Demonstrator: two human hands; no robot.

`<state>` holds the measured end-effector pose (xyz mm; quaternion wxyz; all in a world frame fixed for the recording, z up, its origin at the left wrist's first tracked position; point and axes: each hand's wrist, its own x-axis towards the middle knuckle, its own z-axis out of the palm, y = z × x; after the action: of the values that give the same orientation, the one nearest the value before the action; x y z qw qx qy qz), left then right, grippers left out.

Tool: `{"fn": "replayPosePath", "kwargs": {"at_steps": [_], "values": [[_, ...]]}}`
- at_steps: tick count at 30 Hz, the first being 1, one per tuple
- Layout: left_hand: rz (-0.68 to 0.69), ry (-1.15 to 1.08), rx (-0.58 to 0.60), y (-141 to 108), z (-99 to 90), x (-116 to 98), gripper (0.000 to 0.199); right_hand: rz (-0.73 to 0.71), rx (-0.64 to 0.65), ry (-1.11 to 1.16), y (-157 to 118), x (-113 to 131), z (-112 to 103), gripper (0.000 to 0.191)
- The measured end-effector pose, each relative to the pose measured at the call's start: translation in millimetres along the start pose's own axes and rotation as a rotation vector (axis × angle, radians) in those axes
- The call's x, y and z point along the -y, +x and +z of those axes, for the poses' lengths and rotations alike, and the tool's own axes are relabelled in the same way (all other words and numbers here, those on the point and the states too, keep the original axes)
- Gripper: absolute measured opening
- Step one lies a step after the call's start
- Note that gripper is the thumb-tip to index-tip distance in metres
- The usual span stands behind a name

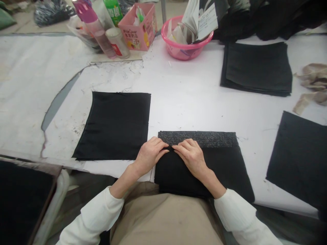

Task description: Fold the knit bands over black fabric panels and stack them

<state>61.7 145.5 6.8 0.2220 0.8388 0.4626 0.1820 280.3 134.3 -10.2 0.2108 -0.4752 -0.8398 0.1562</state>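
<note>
At the table's [189, 88] near edge, before the body: cloth [219, 163], black, one pile, its speckled band [217, 139] lying along the far side. Hands, two: left hand [149, 154] and right hand [191, 156], each pinching the cloth at the band's lower edge, fingertips nearly meeting, probably so that a short length is held flat between them. Further black lots, three: left lot [117, 126], far lot [258, 68], right lot [301, 160], set apart, presumably to keep them from mixing; sheets too closely layered to count. Basin [186, 51], pink, one, gathering papers [208, 23]. Box [138, 30], pink, one. Jar [118, 42], one. Bottles, two: purple-topped [98, 32], green [113, 12], grouped beyond the working space.
</note>
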Motion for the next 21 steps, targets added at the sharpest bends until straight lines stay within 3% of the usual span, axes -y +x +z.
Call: {"fn": "replayPosePath", "kwargs": {"at_steps": [5, 21], "values": [[0.014, 0.008, -0.070, -7, 3.1, 4, 0.015, 0.004, 0.017, 0.024, 0, -1, 0, 0.020], [0.178, 0.180, -0.027, -20, 7.2, 15, 0.014, -0.065, -0.033, 0.044, 1, -4, 2, 0.018]]}}
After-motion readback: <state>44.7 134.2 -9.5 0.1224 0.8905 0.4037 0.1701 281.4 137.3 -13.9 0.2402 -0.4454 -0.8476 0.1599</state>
